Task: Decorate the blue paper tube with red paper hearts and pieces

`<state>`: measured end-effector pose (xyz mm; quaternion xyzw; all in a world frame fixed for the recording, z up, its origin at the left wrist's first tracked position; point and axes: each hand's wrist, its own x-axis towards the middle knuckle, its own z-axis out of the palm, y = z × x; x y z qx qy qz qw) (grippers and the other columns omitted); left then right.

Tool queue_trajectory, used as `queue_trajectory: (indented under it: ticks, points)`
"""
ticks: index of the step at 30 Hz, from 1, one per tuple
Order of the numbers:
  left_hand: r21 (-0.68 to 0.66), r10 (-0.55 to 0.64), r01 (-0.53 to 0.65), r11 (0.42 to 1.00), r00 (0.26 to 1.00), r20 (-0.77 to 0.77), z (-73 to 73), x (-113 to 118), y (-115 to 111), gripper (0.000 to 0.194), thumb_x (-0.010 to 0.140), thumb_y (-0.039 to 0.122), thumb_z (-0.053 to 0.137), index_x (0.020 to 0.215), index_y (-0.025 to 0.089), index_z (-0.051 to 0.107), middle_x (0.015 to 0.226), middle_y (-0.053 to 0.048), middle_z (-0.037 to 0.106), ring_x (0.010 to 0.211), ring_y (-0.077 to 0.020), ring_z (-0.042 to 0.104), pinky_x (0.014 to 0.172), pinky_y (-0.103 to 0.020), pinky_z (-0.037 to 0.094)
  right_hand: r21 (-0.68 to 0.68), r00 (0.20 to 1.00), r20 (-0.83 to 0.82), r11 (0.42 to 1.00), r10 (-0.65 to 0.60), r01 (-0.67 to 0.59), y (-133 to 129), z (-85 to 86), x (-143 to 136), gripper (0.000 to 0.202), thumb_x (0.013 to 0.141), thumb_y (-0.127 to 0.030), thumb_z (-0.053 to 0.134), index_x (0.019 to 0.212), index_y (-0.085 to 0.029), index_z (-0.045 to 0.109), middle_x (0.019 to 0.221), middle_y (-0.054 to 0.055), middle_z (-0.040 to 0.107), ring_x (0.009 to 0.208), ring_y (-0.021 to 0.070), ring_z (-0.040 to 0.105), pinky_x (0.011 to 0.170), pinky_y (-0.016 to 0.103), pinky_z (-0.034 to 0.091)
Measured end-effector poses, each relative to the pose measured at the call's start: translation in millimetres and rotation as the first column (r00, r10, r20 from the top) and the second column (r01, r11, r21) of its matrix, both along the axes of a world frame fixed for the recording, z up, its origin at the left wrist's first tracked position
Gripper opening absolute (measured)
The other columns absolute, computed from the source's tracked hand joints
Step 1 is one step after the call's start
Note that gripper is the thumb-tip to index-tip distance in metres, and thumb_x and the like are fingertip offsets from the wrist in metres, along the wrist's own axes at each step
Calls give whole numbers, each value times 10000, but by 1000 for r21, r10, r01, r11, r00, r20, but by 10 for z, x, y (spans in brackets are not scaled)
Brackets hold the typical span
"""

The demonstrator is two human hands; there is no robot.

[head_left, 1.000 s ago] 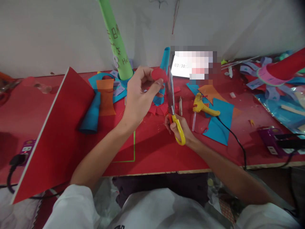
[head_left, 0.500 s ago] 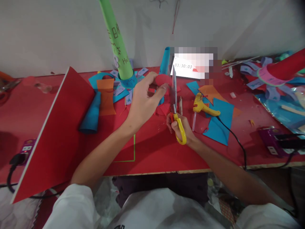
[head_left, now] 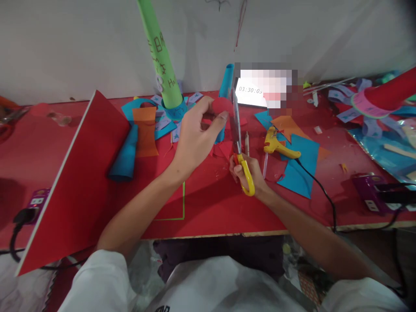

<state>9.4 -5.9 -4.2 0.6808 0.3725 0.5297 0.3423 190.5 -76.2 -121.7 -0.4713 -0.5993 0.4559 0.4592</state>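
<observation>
Between thumb and fingers, my left hand (head_left: pixel 199 132) pinches a rounded red paper piece (head_left: pixel 222 105) above the table. My right hand (head_left: pixel 247 170) grips yellow-handled scissors (head_left: pixel 247 177), whose blades point up and stand beside the right edge of the red piece. The blades look nearly together. Loose red paper scraps (head_left: pixel 225 149) lie on the table below. Behind my left hand rises a green paper cone (head_left: pixel 162 65) with writing, set in a blue ring with patterned strips around it. A blue paper roll (head_left: pixel 226 81) stands behind the red piece.
A red board (head_left: pixel 81 186) leans at the left, near a blue cone (head_left: pixel 124 158) and orange paper (head_left: pixel 145 134). To the right are a yellow glue gun (head_left: pixel 279 146) with its cord, blue paper (head_left: pixel 302 164) and a purple power strip (head_left: pixel 368 193). A lit screen (head_left: pixel 251 93) stands behind.
The scissor blades have tilted slightly left, and the red piece has turned a little in my left hand. Both hands stay in nearly the same places.
</observation>
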Motion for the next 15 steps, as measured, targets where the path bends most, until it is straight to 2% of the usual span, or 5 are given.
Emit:
queue_trajectory:
  ticks: [9, 15]
  points:
    - [35, 15, -14, 999, 1000, -24, -14, -22, 33, 352, 993, 520, 720, 855, 221, 594, 828, -12, 539, 888, -190, 616, 820, -353, 563, -14, 1000, 8, 1000, -6, 6, 16, -48, 27, 702, 810, -949, 575, 792, -249, 524, 621, -35, 434, 531, 127, 412, 444, 276, 350]
    - [13, 13, -13, 1000, 1000, -5, -17, -37, 33, 342, 997, 498, 722, 854, 221, 582, 831, -12, 530, 909, -193, 616, 820, -341, 547, -38, 999, 25, 999, -20, 21, 21, -69, 35, 683, 810, -932, 603, 789, -254, 519, 559, -49, 439, 476, 128, 443, 420, 274, 338]
